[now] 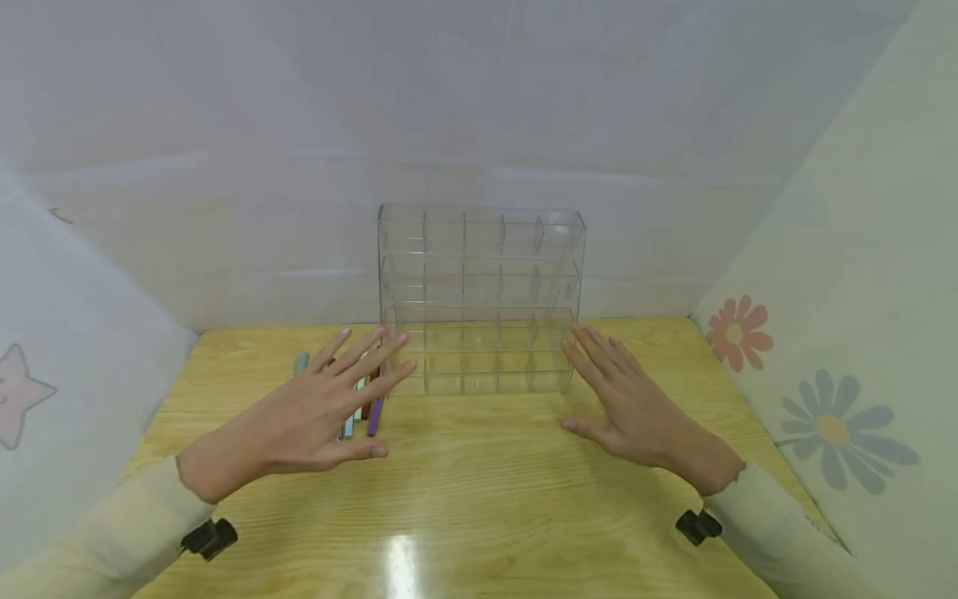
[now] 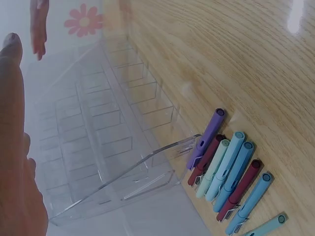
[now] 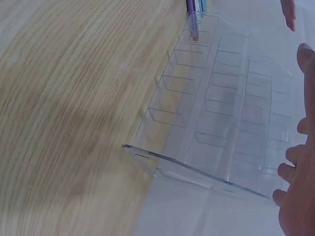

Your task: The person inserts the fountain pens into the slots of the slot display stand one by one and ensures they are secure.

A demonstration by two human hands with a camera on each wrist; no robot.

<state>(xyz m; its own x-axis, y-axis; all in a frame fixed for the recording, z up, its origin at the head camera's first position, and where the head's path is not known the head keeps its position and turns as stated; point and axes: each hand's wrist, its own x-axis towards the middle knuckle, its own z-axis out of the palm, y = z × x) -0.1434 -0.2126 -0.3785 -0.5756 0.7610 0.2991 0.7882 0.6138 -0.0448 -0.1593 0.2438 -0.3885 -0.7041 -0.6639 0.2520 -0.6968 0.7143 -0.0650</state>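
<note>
A transparent plastic rack [image 1: 481,291] with tiered compartments stands upright at the back of the table. My left hand [image 1: 310,409] is spread, palm down, by its left side, over a row of pens. In the left wrist view several capped pens with clips lie side by side, among them a purple pen [image 2: 210,129], a dark red pen [image 2: 241,189] and a light blue pen [image 2: 251,201]. By the rack's right side is my right hand [image 1: 636,408], fingers straight and holding nothing. Whether any fingertips touch the rack, I cannot tell.
The wooden table [image 1: 479,491] reaches back to a pale wall covering [image 1: 299,233]. A side panel with printed flowers [image 1: 831,428] borders it on the right, and one with a star [image 1: 18,395] on the left. Dark wrist devices [image 1: 699,526] sit at both sleeves.
</note>
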